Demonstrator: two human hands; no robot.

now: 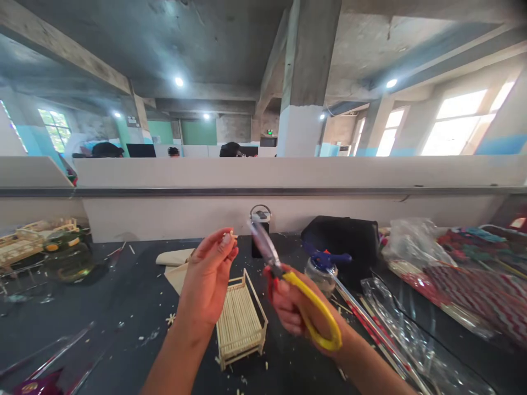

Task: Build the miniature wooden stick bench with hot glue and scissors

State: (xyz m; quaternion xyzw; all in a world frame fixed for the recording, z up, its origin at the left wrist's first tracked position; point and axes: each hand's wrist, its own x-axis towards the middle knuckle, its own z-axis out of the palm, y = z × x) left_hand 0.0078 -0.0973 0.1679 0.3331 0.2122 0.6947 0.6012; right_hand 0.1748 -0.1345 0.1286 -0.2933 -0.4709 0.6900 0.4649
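Observation:
My left hand (pixel 211 274) is raised above the table, its thumb and fingertips pinched on a small pale wooden piece (pixel 232 235), mostly covered by the fingers. To its right, my right hand (pixel 288 308) grips a pair of scissors (pixel 315 312) with yellow and red handles. The scissor blades point up and to the left, blurred, and stand apart from the left hand. Below and between both hands, a miniature bed frame (pixel 242 315) made of thin pale sticks rests on the dark table (pixel 135 351). My left wrist hides part of its left side.
Beige paper (pixel 175 266) lies behind my left hand. A dark lantern-like object (pixel 260 241) stands at the back. Right of it are a jar with a blue top (pixel 323 269), a black bag (pixel 346 238) and plastic packaging (pixel 411 323). More stick models (pixel 24 247) sit far left.

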